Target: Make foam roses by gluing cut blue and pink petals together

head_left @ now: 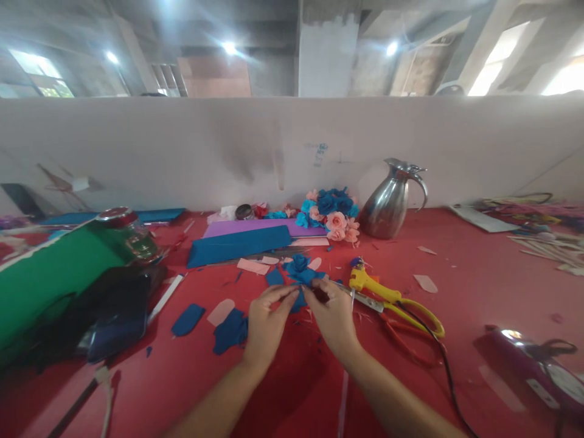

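- The blue crepe-paper flower (pixel 299 267) stood at the middle of the red-topped desk (pixel 292 401), held upright between two bare hands, its curled bloom uppermost.
- The person's left hand (pixel 272 319) had its thumb and fingers closed in a pinch on the flower's lower part.
- The right hand (pixel 335 316) met it there, its fingers likewise gripping the paper; the two sets of fingertips were close together.
- To the left of the left hand lay a cluster of dark blue cut paper petals (pixel 230 331), a pale pink rounded paper petal (pixel 221 312) and a single dark blue paper petal (pixel 188 319).
- Just beside the right hand were a yellow glue gun (pixel 374 285) and a pair of scissors with silver metal blades (pixel 371 302), partly overlapping.
- Beyond the hands, a long folded strip of blue paper (pixel 239 245) rested partly over a purple paper sheet (pixel 305 227).
- A bunch of blue and pink paper flowers (pixel 336 213) was near the pale partition wall (pixel 182 152), just beside a shiny steel jug (pixel 387 204) with a curved handle.
- Off to the right lay a purple device (pixel 538 371), too blurred to identify.
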